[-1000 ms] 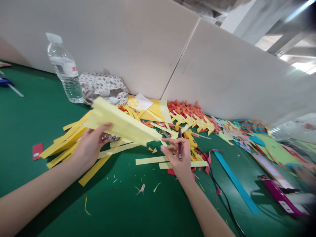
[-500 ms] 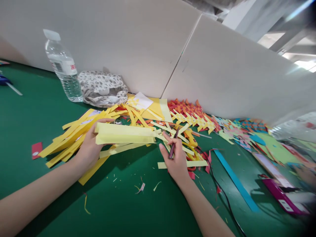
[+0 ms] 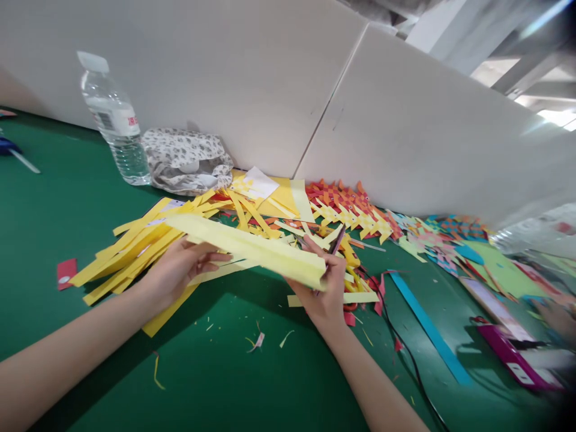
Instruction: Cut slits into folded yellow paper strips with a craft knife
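A folded pale yellow paper strip [image 3: 256,247] slants above the table, its right end lower. My right hand [image 3: 324,294] grips that right end, with a dark pen [image 3: 336,240] also tucked between its fingers. Below the strip's left part is my left hand [image 3: 182,267], its fingers loosely stretched and apart; whether they touch the paper I cannot tell. Behind my left hand lies a heap of yellow paper strips [image 3: 135,249].
On the green table [image 3: 216,372] stand a water bottle [image 3: 117,129] and a patterned cloth bag [image 3: 189,159] near the white partition. Woven paper pieces [image 3: 342,201], a blue strip [image 3: 429,327], a black cable [image 3: 407,354] and a magenta object [image 3: 508,357] lie rightward. Another person's hand [image 3: 555,315] shows at right.
The pale strip has shifted right and tilted, and my right hand has taken its right end. The fingers of my left hand have come off its left end and moved right beneath it.
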Tool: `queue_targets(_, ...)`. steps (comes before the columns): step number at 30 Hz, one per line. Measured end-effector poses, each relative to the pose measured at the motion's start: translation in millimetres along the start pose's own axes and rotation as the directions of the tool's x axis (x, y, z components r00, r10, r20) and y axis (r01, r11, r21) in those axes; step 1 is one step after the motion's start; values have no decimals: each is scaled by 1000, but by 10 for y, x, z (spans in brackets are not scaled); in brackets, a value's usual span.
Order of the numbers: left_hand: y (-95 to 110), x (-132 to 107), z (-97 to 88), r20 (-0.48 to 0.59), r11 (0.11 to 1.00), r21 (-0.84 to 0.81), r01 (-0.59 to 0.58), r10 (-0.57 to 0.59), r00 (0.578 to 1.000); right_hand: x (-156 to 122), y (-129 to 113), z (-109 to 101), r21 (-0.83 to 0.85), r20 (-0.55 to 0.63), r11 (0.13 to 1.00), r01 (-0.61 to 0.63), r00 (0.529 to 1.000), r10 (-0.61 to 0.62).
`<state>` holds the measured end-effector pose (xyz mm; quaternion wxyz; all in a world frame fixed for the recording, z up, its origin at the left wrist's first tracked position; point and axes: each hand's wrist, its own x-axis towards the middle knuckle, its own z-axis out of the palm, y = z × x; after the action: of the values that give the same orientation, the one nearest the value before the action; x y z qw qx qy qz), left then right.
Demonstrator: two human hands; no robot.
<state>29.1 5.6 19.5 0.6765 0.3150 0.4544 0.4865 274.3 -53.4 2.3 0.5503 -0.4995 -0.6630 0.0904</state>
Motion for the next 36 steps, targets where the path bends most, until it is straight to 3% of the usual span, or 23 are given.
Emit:
queue_targets(3, -38, -46, 6, 6, 994, 91, 67, -68, 998, -8, -6, -8, 149, -15, 989, -11, 1000, 14)
queue_targets(6, -40, -60, 5, 18, 986, 157, 60, -64, 998, -11, -9, -6, 225, -115, 963, -146, 978, 175)
queue_targets(9, -24, -70, 2, 31, 971, 234, 51, -59, 998, 13, 12, -3, 274, -237, 908, -316, 893, 382)
queue_targets(12, -16, -69, -8, 146, 958, 273, -82, 43, 988, 60, 33, -10, 309, -289, 860, -405, 822, 491)
queue_targets(15, -25, -34, -21, 210, 953, 225, -200, 153, 966, 105, 30, -21, 375, -335, 842, -388, 790, 514)
queue_targets(18, -37, 6, -29, 179, 940, 211, -266, 231, 956, 130, 19, -28, 388, -370, 842, -374, 774, 514)
queue_targets(21, -45, 15, -38, 137, 900, 260, -350, 324, 936, 136, 44, -37, 350, -406, 851, -391, 755, 514)
queue_targets(24, -48, 2, -54, 206, 843, 364, -396, 341, 917, 138, 96, -46, 361, -422, 845, -395, 739, 526)
queue_targets(27, -47, -5, -73, 307, 790, 453, -414, 297, 904, 140, 123, -45, 372, -413, 838, -399, 738, 535)
queue_targets(32, -62, 10, -101, 417, 670, 623, -404, 152, 896, 121, 128, -22, 352, -314, 837, -419, 789, 527)
queue_targets(36, -100, 17, -120, 431, 596, 701, -392, 84, 898, 127, 124, -30, 342, -337, 868, -360, 815, 471)
